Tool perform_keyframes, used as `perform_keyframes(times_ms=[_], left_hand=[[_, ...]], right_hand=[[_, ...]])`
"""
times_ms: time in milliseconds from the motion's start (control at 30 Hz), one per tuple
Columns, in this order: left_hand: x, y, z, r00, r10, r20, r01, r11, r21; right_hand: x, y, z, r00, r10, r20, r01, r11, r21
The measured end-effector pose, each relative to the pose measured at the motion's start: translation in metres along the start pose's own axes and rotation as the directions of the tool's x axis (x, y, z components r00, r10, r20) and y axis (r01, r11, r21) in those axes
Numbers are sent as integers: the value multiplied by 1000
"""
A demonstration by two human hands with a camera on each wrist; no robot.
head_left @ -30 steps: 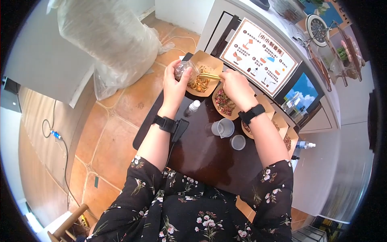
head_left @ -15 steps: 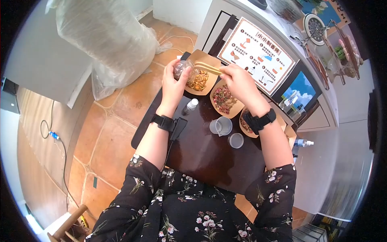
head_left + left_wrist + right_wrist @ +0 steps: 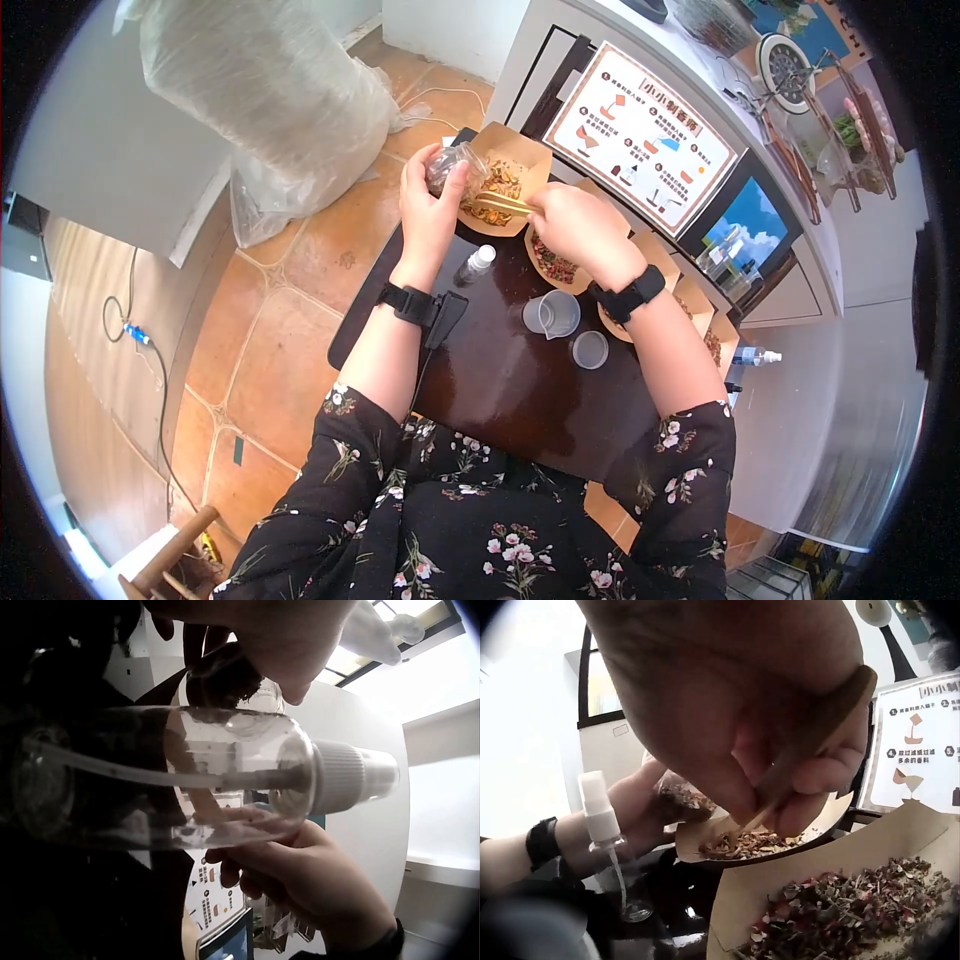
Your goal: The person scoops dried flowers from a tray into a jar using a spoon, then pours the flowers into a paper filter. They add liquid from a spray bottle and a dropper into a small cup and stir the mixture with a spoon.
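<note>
In the head view my left hand (image 3: 430, 210) grips a clear jar (image 3: 457, 166), tilted beside a paper tray (image 3: 534, 160) of dried yellow-brown pieces (image 3: 505, 180). Dark dried bits show inside the jar (image 3: 684, 798) in the right wrist view. My right hand (image 3: 588, 232) pinches wooden tweezers (image 3: 508, 203), their tips down at the near part of the pieces. A clear spray bottle (image 3: 478, 263) with a white cap stands near my left wrist. It covers much of the left wrist view, where the spray bottle (image 3: 225, 780) overlaps both hands.
A second tray with dried red-green petals (image 3: 847, 907) sits closest to my right hand, with more trays along the table's right side. A measuring cup (image 3: 552, 314) and a round clear lid (image 3: 590, 349) stand on the dark table (image 3: 480, 390). Behind leans an instruction sign (image 3: 645, 140).
The tweezers rose to the jar's mouth half a second ago and have since come down to the dried pieces. My left hand keeps the jar in nearly the same place.
</note>
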State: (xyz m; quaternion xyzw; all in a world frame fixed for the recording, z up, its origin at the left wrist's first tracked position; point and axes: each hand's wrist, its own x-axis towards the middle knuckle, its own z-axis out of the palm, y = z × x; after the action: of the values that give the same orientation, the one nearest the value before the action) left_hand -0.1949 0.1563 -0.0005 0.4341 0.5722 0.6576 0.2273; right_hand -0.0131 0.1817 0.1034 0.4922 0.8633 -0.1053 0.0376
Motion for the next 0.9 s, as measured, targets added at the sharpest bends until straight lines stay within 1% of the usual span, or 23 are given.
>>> perform_keyframes(times_ms=[33,100,133,200,333,400,467,500,567,633,700,900], left_hand=[[0,0,0,1000,2,3,-2,1000,-1],[0,1,0,1000,5,8,-5,1000,-2],[0,0,0,1000,8,8,-8,1000,-5],[-1,-1,0,1000,9,6,-9,1000,-8],[0,-5,1,1000,-14,18,14,1000,-12],[0,-7,2,999,-29,19,30,999,-17],[0,-9,2,999,33,19,-34,999,32],[1,-8,2,999,34,17,-35,999,32],[0,-7,1,999,-12,30,12,1000,-10],[0,-4,1,1000,-3,31,3,1000,-6],[-1,-2,1,999,5,33,-5,1000,-3],[-1,-4,2,999,5,36,-4,1000,-5]], right_hand=[[2,4,3,1000,0,0,0,1000,0],[6,14,9,999,-4,-32,0,992,-127],[5,18,9,999,-4,-32,0,992,-128],[2,22,5,983,-20,-183,-4,992,-127],[0,22,2,985,-8,-173,-11,994,-107],[1,22,5,993,-13,-114,-2,991,-137],[2,24,10,992,-39,-116,23,990,-138],[3,24,11,991,-64,-117,47,989,-140],[4,24,12,989,-85,-120,66,986,-152],[4,24,12,987,-104,-123,84,983,-163],[4,25,14,980,-115,-161,93,986,-136],[6,27,14,992,-62,-114,51,994,-99]])
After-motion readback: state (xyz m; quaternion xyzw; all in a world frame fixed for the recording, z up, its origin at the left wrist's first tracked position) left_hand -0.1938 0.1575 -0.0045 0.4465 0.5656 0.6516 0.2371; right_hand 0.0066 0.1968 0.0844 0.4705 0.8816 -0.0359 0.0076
